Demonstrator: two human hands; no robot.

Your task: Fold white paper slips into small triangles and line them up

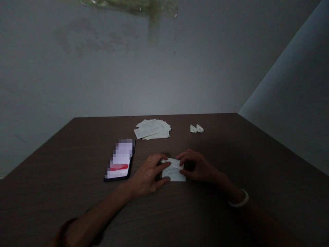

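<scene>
Dark counter [77, 151], dim light. Right of the phone [121, 157], I see the printed paper [175, 176], the left hand's [146, 176] fingers spread apart, probably steadying it; whether the right hand's [200, 168] fingers clamp its edge, I can't tell. Loose sheets [153, 129] and folded pieces [196, 129] sit beyond the phone, rightward, seemingly for elbow room.

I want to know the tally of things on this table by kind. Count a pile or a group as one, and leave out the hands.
Phone: 1
Pile of printed papers: 1
Printed paper between left hand and right hand: 1
Group of small folded paper: 1 (pieces unclear)
Total: 4
</scene>
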